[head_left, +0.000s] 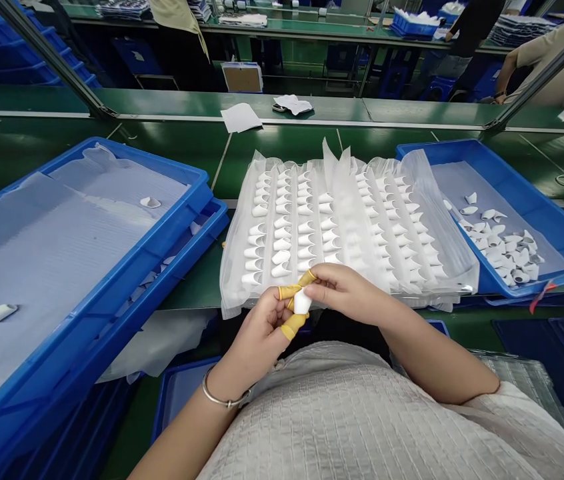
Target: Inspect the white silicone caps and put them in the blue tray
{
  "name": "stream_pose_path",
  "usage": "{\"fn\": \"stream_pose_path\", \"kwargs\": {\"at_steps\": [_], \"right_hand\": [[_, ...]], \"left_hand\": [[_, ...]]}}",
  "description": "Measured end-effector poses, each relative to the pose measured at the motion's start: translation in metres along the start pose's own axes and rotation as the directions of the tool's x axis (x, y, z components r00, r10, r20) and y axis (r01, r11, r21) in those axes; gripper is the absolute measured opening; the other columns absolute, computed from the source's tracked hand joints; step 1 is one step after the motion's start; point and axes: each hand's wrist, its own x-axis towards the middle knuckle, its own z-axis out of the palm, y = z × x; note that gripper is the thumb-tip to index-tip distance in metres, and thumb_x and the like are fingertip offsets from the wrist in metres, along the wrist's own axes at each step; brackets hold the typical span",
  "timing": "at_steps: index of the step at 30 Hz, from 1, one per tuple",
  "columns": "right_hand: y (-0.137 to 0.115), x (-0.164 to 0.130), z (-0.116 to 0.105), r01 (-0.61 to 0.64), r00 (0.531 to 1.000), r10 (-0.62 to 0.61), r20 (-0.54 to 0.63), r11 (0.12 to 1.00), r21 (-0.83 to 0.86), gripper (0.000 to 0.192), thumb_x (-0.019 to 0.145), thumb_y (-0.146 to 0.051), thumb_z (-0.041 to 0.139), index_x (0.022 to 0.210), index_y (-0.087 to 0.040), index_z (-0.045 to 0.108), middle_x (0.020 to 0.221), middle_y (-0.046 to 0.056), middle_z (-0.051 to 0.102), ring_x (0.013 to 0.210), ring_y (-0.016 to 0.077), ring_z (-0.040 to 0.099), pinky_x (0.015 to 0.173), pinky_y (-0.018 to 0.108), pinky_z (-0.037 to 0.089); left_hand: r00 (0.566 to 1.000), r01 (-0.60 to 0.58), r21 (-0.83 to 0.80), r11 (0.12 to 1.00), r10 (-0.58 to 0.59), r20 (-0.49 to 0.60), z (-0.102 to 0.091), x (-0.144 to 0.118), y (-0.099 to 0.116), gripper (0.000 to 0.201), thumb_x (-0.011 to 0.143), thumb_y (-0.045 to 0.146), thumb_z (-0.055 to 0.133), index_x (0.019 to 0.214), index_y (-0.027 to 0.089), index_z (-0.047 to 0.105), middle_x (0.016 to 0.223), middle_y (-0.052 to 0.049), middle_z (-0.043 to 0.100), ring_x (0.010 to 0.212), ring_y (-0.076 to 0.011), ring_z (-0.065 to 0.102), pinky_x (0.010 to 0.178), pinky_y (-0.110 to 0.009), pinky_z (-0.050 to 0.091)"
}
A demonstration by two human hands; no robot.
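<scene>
Green workbench [282, 143], blue bins [552, 220], factory line

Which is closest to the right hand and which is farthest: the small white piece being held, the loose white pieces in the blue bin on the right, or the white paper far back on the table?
From the right hand:
1. Small white piece, pinched between both hands.
2. Loose white pieces, in the right blue bin.
3. White paper, far back on the green table.
</scene>
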Motion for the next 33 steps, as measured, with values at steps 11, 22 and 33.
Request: {"fn": "stream_pose_path", "kwargs": {"at_steps": [11,22,33], "right_hand": [[0.005,-0.007,0.003,0.090,0.994,-0.081,-0.069,0.986,0.142,0.016,0.089,-0.027,0.067,0.102,-0.020,0.064,0.097,0.004,0.063,0.081,0.0146,0.059,0.074,0.030,0.050],[-0.005,-0.005,0.022,-0.001,0.992,-0.024,-0.121,0.979,-0.202,0.032,0.086,-0.049,0.070,0.090,-0.020,0.057,0.078,-0.001,0.056,0.069,0.0145,0.051,0.058,0.027,0.037],[0.006,-0.002,0.011,-0.068,0.985,0.078,-0.155,0.995,0.073,0.042,0.102,-0.053,0.038,0.087,-0.019,0.059,0.064,-0.002,0.055,0.060,0.0134,0.055,0.059,0.026,0.040]], "left_hand": [[0.992,-0.020,-0.083,0.996,0.009,-0.126,0.001,0.002,0.002,0.030,0.084,0.032,0.069,0.108,0.020,0.055,0.079,0.002,0.058,0.063,-0.0090,0.046,0.057,-0.022,0.040],[0.913,-0.148,0.594,0.791,0.340,-0.226,0.003,0.001,-0.002,0.012,0.087,0.031,0.064,0.083,0.021,0.058,0.068,0.001,0.057,0.061,-0.0148,0.052,0.059,-0.028,0.040],[0.893,-0.252,0.521,0.815,0.403,-0.198,0.002,-0.003,-0.008,0.012,0.088,0.028,0.065,0.098,0.023,0.065,0.081,-0.001,0.066,0.065,-0.0161,0.056,0.064,-0.030,0.044]]}}
